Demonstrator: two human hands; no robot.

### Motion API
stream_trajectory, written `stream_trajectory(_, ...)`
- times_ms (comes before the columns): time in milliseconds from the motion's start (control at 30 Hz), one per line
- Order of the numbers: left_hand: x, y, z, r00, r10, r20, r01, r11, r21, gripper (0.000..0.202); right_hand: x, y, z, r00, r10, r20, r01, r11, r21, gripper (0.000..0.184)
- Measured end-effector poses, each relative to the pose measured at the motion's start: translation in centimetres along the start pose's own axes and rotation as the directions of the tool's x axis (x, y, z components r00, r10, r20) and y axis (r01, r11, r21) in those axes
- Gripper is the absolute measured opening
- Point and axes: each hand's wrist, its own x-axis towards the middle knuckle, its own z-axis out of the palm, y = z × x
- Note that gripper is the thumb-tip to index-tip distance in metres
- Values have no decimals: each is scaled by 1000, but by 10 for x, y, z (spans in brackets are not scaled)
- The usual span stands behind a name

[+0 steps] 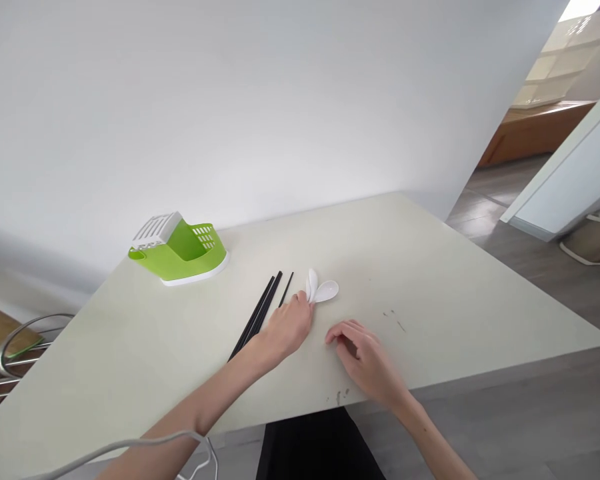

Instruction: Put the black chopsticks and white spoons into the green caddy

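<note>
My left hand is closed around the handles of several white spoons, whose bowls fan out past my fingers over the table. Beneath and beside that hand lie black chopsticks, partly covered by my wrist and forearm. One chopstick lies a little apart from the others, close to my knuckles. My right hand rests near the table's front edge with its fingers loosely curved and apart, holding nothing. It is to the right of the spoons and does not touch them.
A green and white utensil holder stands at the back left of the pale table, near the wall. At the far left is a metal rack. A white cable crosses my left forearm.
</note>
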Motion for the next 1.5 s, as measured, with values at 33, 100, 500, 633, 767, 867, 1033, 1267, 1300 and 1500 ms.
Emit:
stream_trajectory(33, 1, 4, 1, 1000, -10, 11, 10, 1000, 11, 39, 0, 0, 0, 1000, 1, -2, -1, 1000, -1, 27)
stream_trajectory(100, 2, 9, 4, 999, -26, 21, 26, 999, 29, 38, 0, 0, -1, 1000, 7, -5, -7, 1000, -5, 26)
stream_trajectory(500, -1, 18, 5, 993, 64, -96, -52, 992, 117, 48, -1, 1, 0, 1000, 24, -11, -24, 1000, 8, 26)
stream_trajectory(633, -3, -11, 1, 951, 149, -270, -140, 989, 55, 50, -3, 1, 0, 999, 33, 12, -33, 999, 7, 26)
stream_trajectory(767, -6, -85, -34, 826, 129, -549, -128, 991, 41, 47, -6, 3, 0, 997, 58, 49, -58, 998, -6, 28)
stream_trajectory(867, -15, -156, -76, 688, 36, -725, 42, 995, 89, 49, -9, 4, 1, 996, 58, 72, -57, 998, -17, 29)
stream_trajectory(1033, -37, -250, -108, 574, -124, -809, 280, 959, 52, 57, -11, 6, 2, 997, 61, 44, -60, 998, -17, 30)
stream_trajectory(1267, -28, -276, -83, 586, -354, -729, 271, 933, -235, 57, -10, 6, 4, 999, 48, 8, -48, 999, -19, 28)
stream_trajectory(1300, -23, -272, -81, 564, -361, -743, 254, 932, -260, 56, -10, 6, 5, 999, 43, 5, -42, 999, -24, 28)
stream_trajectory(1500, 12, -232, -86, 614, -258, -746, 90, 962, -259, 57, -6, 9, 6, 999, 41, 32, -39, 998, -54, 29)
